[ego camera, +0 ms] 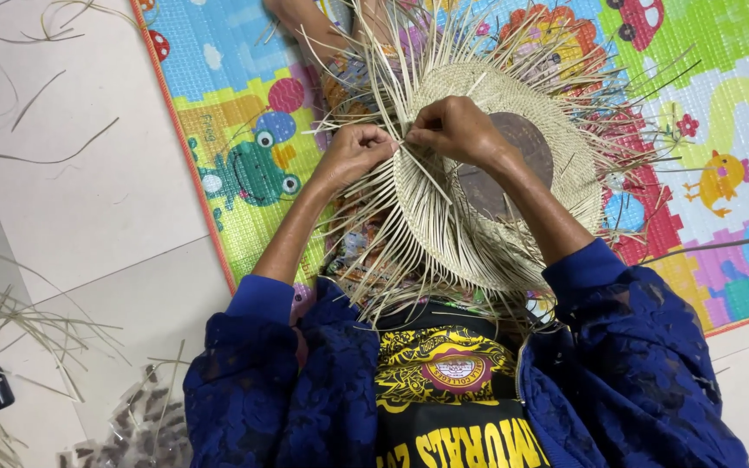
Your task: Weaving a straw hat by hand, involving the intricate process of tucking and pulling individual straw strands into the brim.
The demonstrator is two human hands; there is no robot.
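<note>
Pale, matt round woven-straw hat, dry loose strands bristling; glossy, embossed colourful foam play mat beneath; smooth cream tiled floor; lacy blue cloth sleeves.

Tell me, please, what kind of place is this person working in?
Probably a home floor used for handcraft: a colourful children's play mat lies on pale floor tiles, and loose straw strands lie around the half-woven straw hat.

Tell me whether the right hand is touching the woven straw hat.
Touching. The head view shows the right hand resting on the woven straw hat, its fingers pinching straw strands at the brim.
</note>
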